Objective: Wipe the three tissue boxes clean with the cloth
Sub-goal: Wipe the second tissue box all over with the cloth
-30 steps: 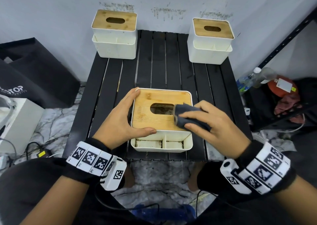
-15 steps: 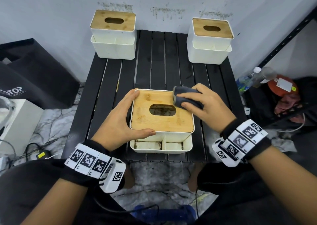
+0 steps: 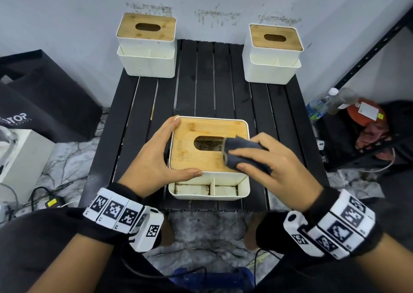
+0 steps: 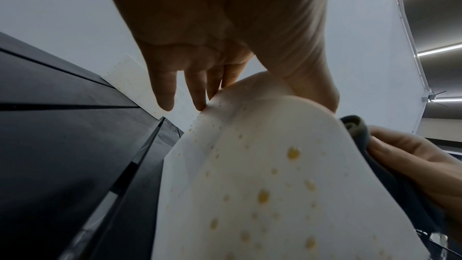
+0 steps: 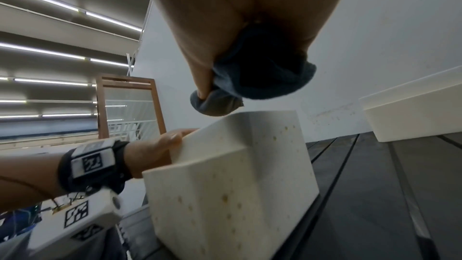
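Note:
The near tissue box point(image 3: 190, 156), white with a bamboo lid, stands at the front of the black slatted table point(image 3: 212, 87). My left hand point(image 3: 156, 158) grips its left side, thumb along the near edge and fingers at the far left corner. My right hand point(image 3: 268, 160) holds a folded grey cloth point(image 3: 241, 151) and presses it on the right half of the lid, beside the oval opening. Yellowish spots dot the box wall point(image 4: 262, 185) in the left wrist view. In the right wrist view the cloth point(image 5: 262, 78) is bunched under my fingers above the box point(image 5: 237, 175). Two more boxes stand at back left point(image 3: 146, 46) and back right point(image 3: 272, 55).
A black bag point(image 3: 44, 100) and a white box point(image 3: 20, 154) lie on the floor to the left, with cables. A black shelf frame point(image 3: 368, 53), a plastic bottle point(image 3: 324, 102) and a red item sit to the right. The wall is close behind the table.
My right hand slid the cloth from the lid's far right corner back toward me, to beside the opening. The left hand and the box have stayed put.

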